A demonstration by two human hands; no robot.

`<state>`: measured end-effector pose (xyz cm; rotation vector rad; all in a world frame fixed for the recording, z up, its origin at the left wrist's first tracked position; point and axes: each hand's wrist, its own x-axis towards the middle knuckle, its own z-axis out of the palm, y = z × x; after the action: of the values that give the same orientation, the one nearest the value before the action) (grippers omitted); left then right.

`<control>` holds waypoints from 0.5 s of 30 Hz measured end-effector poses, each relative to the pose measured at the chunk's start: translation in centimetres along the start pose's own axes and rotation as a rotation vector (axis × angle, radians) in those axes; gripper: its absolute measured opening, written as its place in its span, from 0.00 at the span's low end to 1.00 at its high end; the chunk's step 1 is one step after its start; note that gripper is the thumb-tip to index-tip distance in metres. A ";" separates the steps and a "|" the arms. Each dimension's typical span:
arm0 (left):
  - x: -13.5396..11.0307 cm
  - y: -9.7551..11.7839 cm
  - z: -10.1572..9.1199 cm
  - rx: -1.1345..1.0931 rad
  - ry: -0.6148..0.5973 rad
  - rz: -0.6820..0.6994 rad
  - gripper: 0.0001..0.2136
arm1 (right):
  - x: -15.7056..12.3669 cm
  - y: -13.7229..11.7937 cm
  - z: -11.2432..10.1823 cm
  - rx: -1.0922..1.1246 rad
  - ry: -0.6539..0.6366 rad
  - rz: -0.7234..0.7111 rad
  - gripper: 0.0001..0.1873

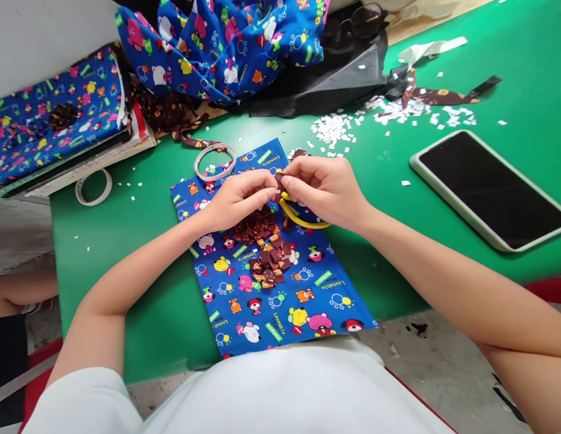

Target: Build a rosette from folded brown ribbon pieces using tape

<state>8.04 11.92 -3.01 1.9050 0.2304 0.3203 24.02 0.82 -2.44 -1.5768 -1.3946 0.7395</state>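
My left hand (247,196) pinches a small white piece (277,192) between thumb and fingertips. Close against it, my right hand (328,187) pinches a small brown patterned fabric piece (279,179). Under the right hand a yellow looped handle (303,223) shows; its other end is hidden, and whether the fingers bear it I cannot tell. Both hands are above a blue cartoon-print cloth (271,313). A heap of cut brown-and-orange fabric pieces (274,262) lies on the cloth, with a darker heap (256,226) just below my left hand.
A white tape ring (215,161) lies at the cloth's top edge, another ring (93,186) farther left. White bits (332,128) are scattered behind my hands. A phone (493,187) lies right. Bunched blue cloth (226,48), black material (326,81) and glasses (366,21) are at the back.
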 end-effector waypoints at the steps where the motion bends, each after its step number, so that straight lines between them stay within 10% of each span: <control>1: 0.0 0.0 0.0 0.000 0.004 -0.008 0.16 | 0.0 0.0 0.0 0.002 -0.006 0.000 0.10; 15: 0.0 0.1 -0.1 -0.027 0.036 -0.005 0.16 | -0.2 -0.3 0.3 0.010 -0.039 -0.172 0.08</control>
<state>7.99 11.94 -2.88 1.8729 0.2537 0.3522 23.60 0.67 -2.31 -1.4208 -1.5303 0.6760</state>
